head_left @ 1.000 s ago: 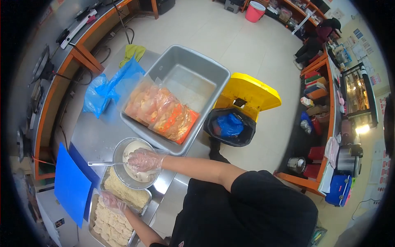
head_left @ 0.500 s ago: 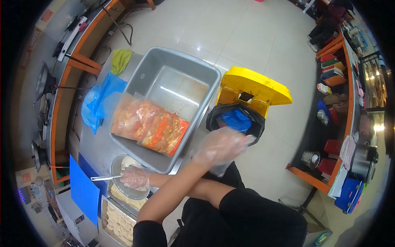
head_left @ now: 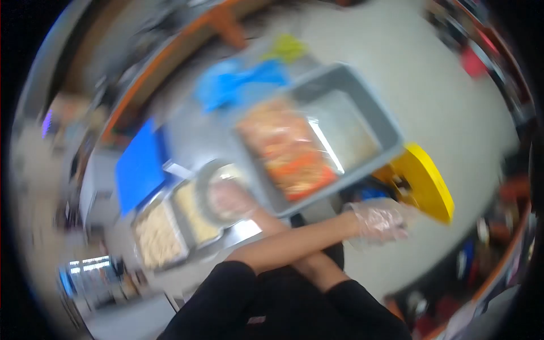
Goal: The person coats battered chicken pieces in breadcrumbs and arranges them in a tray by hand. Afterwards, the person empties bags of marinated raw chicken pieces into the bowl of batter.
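Note:
My forearms cross, the left over the right. My left hand (head_left: 383, 221), in a clear plastic glove, is beside the yellow pedal bin (head_left: 428, 184); its fingers look loosely spread and nothing shows in them. Inside the round metal bowl (head_left: 199, 195) is my gloved right hand (head_left: 228, 198), over pale contents; blur hides its fingers. A light handle (head_left: 177, 170) sticks out at the bowl's left; whether it belongs to the bowl is unclear. Bags of orange-red marinated meat (head_left: 289, 150) lie in the grey tub (head_left: 371, 107) beyond my arms.
Two trays of pale crumbly stuff, one a metal tray (head_left: 184, 249), sit left of the bowl. A blue board (head_left: 139, 170) stands behind them. Blue plastic bags (head_left: 238, 82) and a yellow-green cloth (head_left: 286, 47) lie beyond the tub. Orange-framed shelving (head_left: 498, 266) runs along the right.
The head view has turned, so the tub and bowl appear further right. My left hand has moved from over the bin's opening to its near side. My right hand stays in the bowl.

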`<action>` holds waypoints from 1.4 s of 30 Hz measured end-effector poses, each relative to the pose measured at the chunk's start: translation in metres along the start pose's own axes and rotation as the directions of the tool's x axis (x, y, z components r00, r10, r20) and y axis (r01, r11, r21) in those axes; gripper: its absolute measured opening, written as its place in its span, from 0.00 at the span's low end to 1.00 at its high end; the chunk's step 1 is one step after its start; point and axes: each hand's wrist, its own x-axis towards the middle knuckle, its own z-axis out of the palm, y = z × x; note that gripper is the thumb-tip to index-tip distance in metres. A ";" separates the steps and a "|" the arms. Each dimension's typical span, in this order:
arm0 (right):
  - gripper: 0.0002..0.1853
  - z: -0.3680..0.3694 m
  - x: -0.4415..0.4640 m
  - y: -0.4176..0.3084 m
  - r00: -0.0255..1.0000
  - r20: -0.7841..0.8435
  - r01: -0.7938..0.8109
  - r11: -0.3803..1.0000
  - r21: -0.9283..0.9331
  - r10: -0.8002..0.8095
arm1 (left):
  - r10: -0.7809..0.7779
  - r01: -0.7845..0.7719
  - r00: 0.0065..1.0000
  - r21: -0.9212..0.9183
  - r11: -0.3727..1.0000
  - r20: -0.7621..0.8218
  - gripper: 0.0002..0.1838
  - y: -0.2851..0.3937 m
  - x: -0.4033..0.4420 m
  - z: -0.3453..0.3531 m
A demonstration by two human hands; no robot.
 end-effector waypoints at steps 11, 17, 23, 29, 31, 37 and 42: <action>0.25 0.029 -0.013 0.026 0.911 -0.411 -0.039 0.999 -0.035 0.021 | -0.616 0.555 0.155 -0.447 0.701 -0.772 0.25 0.052 -0.463 -0.012; 0.19 0.006 -0.011 -0.003 0.917 -0.399 -0.038 0.998 -0.056 0.013 | -0.240 0.843 -0.415 -0.470 0.261 -0.878 0.33 -0.163 -0.613 0.056; 0.18 0.004 -0.013 -0.007 0.924 -0.382 -0.054 0.995 -0.087 0.017 | -0.456 0.964 -0.200 -0.258 0.069 -0.867 0.41 -0.180 -0.606 0.049; 0.19 0.007 -0.013 -0.001 0.924 -0.375 -0.116 0.990 -0.076 0.079 | -0.488 0.939 -0.243 -0.330 0.100 -0.839 0.44 -0.140 -0.579 0.083; 0.19 0.004 -0.015 -0.010 0.918 -0.391 -0.111 0.990 -0.085 0.069 | -0.513 0.941 -0.265 -0.334 0.046 -0.817 0.44 -0.140 -0.570 0.103; 0.20 0.008 -0.015 0.001 0.904 -0.425 -0.125 0.981 -0.151 0.050 | -0.403 0.936 -0.221 -0.310 0.170 -0.888 0.43 -0.133 -0.580 0.083; 0.20 0.008 -0.015 -0.002 0.902 -0.431 -0.104 0.978 -0.179 0.017 | -0.469 0.955 -0.268 -0.297 -0.012 -0.842 0.41 -0.193 -0.616 0.048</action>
